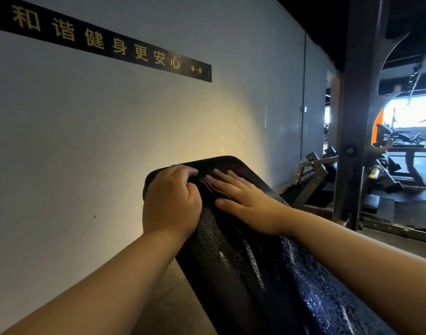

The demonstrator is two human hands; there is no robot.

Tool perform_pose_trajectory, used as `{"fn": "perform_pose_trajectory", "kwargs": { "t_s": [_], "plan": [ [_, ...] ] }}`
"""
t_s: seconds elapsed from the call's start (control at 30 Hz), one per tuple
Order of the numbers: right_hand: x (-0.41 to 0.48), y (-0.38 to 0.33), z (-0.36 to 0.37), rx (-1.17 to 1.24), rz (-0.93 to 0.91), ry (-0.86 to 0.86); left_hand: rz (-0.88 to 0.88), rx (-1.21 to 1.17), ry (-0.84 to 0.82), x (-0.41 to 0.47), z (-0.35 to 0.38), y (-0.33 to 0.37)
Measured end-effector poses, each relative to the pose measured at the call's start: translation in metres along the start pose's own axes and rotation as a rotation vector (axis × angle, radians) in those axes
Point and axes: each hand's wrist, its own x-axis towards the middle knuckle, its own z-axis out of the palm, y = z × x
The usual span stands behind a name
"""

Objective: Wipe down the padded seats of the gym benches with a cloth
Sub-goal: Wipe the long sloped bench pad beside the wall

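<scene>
At nine o'clock stands the wall [86, 146] with its sign [98, 42]. Centre, the left hand [169, 201] curls over the top left edge of the pad [231, 274], seemingly gripping it. Just toward three o'clock, the right hand [241, 201] lies flat, fingers straight, pressing a dark cloth [214, 187], barely visible, against the pad's upper end. Below the hands the pad glistens with droplets, so this bench looks mid-wipe; the lower stretch probably remains. At three o'clock, more machines [386, 170] wait.
</scene>
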Motion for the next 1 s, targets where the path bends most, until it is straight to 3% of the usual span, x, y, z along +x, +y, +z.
{"fn": "perform_pose_trajectory", "kwargs": {
  "t_s": [0.07, 0.17, 0.23, 0.47, 0.67, 0.77, 0.9, 1.0],
  "plan": [
    [-0.014, 0.009, -0.011, -0.024, 0.009, -0.008, -0.005, 0.0, -0.003, 0.0, 0.001, -0.001],
    [0.015, 0.025, -0.014, -0.051, 0.292, 0.033, -0.017, 0.013, -0.004, 0.0, 0.0, -0.001],
    [0.039, 0.017, -0.005, -0.03, 0.375, 0.065, -0.008, 0.009, 0.002, 0.0, -0.001, 0.0],
    [-0.009, 0.0, -0.005, 0.055, -0.01, -0.027, -0.001, -0.004, 0.002, -0.001, 0.0, -0.001],
    [0.05, 0.014, -0.008, -0.103, 0.336, 0.006, -0.002, 0.006, 0.005, 0.0, 0.0, -0.001],
    [0.062, -0.015, 0.007, -0.046, 0.168, 0.039, 0.001, -0.005, 0.007, 0.0, -0.001, -0.001],
    [0.011, -0.022, 0.006, 0.07, -0.007, 0.023, 0.012, 0.002, 0.001, 0.0, -0.001, -0.001],
    [0.004, -0.004, -0.001, 0.083, 0.071, 0.033, 0.017, 0.038, -0.01, 0.0, 0.001, -0.001]
  ]
}}
